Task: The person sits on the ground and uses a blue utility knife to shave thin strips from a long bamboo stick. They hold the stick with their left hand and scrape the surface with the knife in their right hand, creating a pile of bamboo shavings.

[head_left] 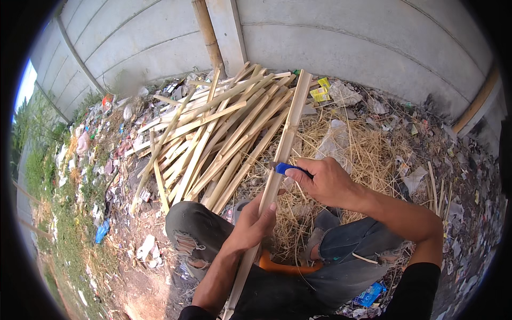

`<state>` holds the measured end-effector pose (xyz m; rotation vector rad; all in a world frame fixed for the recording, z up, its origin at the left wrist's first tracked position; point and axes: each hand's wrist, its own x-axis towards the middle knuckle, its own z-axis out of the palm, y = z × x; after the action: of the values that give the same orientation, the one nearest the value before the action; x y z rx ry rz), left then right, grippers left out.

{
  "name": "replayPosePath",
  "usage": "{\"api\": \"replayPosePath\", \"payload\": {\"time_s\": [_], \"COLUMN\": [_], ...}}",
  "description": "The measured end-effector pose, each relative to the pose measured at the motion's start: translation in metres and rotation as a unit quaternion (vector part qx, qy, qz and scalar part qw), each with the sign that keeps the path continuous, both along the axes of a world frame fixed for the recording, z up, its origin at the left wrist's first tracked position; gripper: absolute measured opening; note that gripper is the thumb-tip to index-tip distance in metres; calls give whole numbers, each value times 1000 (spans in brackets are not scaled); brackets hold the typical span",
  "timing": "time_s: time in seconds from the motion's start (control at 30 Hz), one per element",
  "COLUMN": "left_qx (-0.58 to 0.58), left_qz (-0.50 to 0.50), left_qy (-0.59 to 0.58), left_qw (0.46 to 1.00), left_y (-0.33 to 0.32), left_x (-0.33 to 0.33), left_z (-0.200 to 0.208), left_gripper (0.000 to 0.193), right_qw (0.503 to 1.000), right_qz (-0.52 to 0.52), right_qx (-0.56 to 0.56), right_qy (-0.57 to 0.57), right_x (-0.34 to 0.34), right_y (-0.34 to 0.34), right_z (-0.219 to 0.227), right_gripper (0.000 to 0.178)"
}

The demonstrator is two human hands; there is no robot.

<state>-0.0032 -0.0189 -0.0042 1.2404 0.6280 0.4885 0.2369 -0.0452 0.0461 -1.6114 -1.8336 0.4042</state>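
A long split bamboo strip [293, 124] slants up and away from my lap, its pale inner face turned up. My left hand [255, 223] is closed round its lower part, just above my knees. Farther up, my right hand [332, 183] grips a blue utility knife [287, 169] with a dark end. The knife's tip lies across the strip, touching it or very close to it; the blade is mostly hidden. Below the strip, between my legs, part of a curved orange object [290, 268] shows.
A heap of split bamboo strips [213, 136] lies ahead and to the left. Dry straw and shavings [368, 160] cover the ground in front of me. Litter is scattered all around. A grey concrete panel wall [341, 48] stands behind, with a bamboo pole [208, 34] against it.
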Motion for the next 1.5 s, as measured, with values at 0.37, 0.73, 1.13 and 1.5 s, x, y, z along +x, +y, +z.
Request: {"api": "replayPosePath", "payload": {"time_s": [0.37,0.73,1.13,1.5], "left_qx": [1,232,233,2], "left_qz": [8,53,65,-26], "left_qy": [24,161,138,59], "left_qw": [1000,958,960,998], "left_y": [-1,-11,1,7], "left_x": [5,25,14,0], "left_z": [-3,-14,-20,-3], "left_gripper": [47,43,47,46], "right_qw": [951,994,856,986], "right_qz": [150,53,368,-41], "right_qx": [-193,-47,-306,-39], "right_qy": [187,77,194,156], "right_x": [17,2,-2,8], "right_y": [2,19,7,21], "right_z": [15,-15,1,-5], "right_gripper": [49,34,32,58]}}
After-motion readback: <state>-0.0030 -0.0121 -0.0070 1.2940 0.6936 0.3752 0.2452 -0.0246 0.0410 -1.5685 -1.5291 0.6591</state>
